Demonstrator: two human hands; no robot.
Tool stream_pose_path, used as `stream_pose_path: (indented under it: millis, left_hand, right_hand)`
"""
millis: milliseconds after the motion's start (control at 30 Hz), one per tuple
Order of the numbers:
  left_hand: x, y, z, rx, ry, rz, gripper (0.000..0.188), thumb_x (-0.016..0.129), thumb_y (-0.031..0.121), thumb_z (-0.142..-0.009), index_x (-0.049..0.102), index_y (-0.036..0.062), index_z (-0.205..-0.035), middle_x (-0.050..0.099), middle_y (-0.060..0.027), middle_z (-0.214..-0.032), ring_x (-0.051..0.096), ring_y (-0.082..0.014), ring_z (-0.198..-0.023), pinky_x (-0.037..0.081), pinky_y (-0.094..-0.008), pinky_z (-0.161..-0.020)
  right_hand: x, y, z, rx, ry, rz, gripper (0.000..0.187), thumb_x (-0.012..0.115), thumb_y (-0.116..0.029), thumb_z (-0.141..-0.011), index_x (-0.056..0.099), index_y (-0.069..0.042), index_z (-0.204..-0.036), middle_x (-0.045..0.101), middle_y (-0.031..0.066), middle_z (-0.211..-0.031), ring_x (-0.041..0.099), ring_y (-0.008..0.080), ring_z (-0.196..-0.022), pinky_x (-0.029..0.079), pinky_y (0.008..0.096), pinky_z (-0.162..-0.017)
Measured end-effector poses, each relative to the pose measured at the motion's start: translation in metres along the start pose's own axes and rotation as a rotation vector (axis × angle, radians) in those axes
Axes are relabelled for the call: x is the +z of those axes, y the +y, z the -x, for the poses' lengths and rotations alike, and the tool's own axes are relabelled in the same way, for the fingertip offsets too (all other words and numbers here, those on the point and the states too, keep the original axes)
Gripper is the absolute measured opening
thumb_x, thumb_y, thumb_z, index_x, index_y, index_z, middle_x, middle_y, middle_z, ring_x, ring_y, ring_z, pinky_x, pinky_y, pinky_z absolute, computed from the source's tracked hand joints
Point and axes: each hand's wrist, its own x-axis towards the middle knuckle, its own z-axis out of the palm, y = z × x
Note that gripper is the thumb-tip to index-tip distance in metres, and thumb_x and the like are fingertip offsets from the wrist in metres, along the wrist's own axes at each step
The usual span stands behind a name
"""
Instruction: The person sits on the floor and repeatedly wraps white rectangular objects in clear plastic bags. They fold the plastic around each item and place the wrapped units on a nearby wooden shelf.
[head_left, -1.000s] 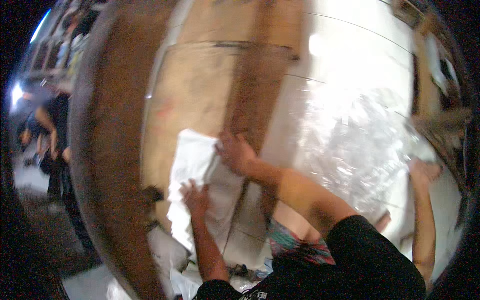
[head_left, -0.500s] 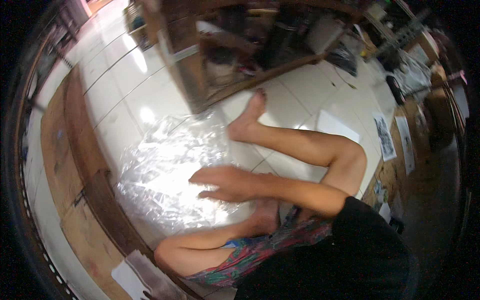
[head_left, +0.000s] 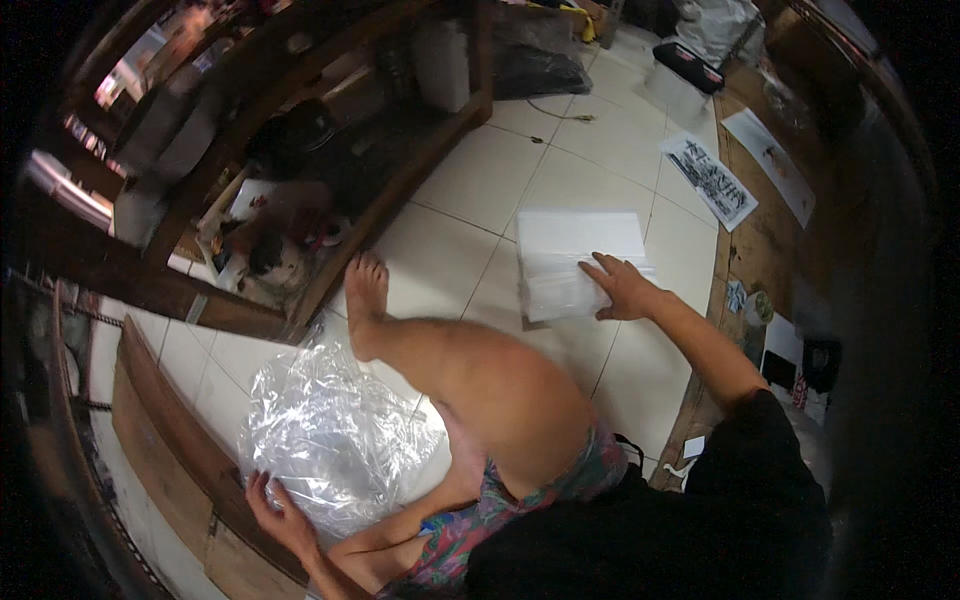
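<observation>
Black short-sleeved shirt (head_left: 655,535), multicoloured patterned shorts (head_left: 484,518)

The left hand (head_left: 284,519) sits low, fingers loosely parted, the right hand (head_left: 627,290) outstretched, fingers splayed.

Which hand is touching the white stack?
The right hand, resting on the white stack; the left hand is away from it, beside the shiny clear plastic.

Gleams crinkled and glossy across the clear plastic sheeting (head_left: 335,440). Looks smooth on the white stack (head_left: 580,238), filmy toward its near edge. Shines like glazed ceramic on the floor tiles (head_left: 470,190). Shows dull wood in the shelf frame (head_left: 388,202) and matt black cloth in the shirt (head_left: 650,535).
</observation>
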Motion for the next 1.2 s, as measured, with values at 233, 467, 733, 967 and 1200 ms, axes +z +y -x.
stream_pose_path:
  millis: [233, 467, 733, 967, 1200]
  left_hand:
    - [0.037, 0.094, -0.018, 0.245, -0.250, -0.090, 0.021, 0.059, 0.009, -0.088, 0.059, -0.0021, -0.106, 0.052, -0.0196, -0.123, 0.050, -0.0346, -0.115, 0.039, -0.0427, -0.097]
    - [0.039, 0.093, 0.000, 0.198, -0.285, -0.128, 0.023, 0.060, 0.013, -0.089, 0.059, -0.0018, -0.106, 0.052, -0.0190, -0.124, 0.049, -0.0343, -0.116, 0.039, -0.0425, -0.097]
    - [0.046, 0.085, 0.014, 0.159, -0.363, -0.123, 0.023, 0.059, 0.012, -0.088, 0.060, -0.0026, -0.106, 0.053, -0.0198, -0.122, 0.051, -0.0355, -0.113, 0.040, -0.0425, -0.096]
    - [0.045, 0.088, 0.012, 0.123, -0.353, -0.076, 0.023, 0.059, 0.012, -0.089, 0.060, -0.0032, -0.106, 0.053, -0.0200, -0.122, 0.051, -0.0358, -0.113, 0.042, -0.0413, -0.094]
    - [0.048, 0.078, 0.024, 0.153, -0.357, -0.060, 0.022, 0.060, 0.010, -0.088, 0.060, -0.0022, -0.106, 0.055, -0.0201, -0.120, 0.053, -0.0360, -0.112, 0.042, -0.0411, -0.093]
  right_hand:
    - [0.021, 0.005, -0.030, -0.025, -0.081, 0.056, 0.127, 0.085, -0.043, -0.059, 0.001, -0.019, -0.150, 0.014, 0.0215, -0.153, 0.014, 0.0379, -0.142, 0.015, 0.0586, -0.113]
    - [0.016, 0.010, -0.041, -0.109, -0.078, 0.097, 0.134, 0.088, -0.045, -0.053, 0.001, -0.019, -0.151, 0.027, 0.0238, -0.145, 0.023, 0.0425, -0.137, 0.020, 0.0565, -0.111]
    - [0.028, 0.008, -0.028, -0.171, 0.178, 0.048, 0.118, 0.087, -0.035, -0.057, 0.015, -0.005, -0.147, 0.043, 0.0195, -0.126, 0.044, 0.0345, -0.117, 0.036, 0.0447, -0.099]
    - [0.054, 0.007, -0.018, -0.251, 0.392, 0.013, 0.093, 0.080, -0.018, -0.063, 0.031, 0.002, -0.139, 0.046, 0.0189, -0.118, 0.049, 0.0339, -0.108, 0.041, 0.0433, -0.093]
    - [0.054, -0.003, -0.023, -0.170, 0.361, 0.070, 0.092, 0.069, -0.005, -0.068, 0.021, -0.009, -0.146, 0.048, 0.0192, -0.113, 0.051, 0.0336, -0.104, 0.045, 0.0435, -0.089]
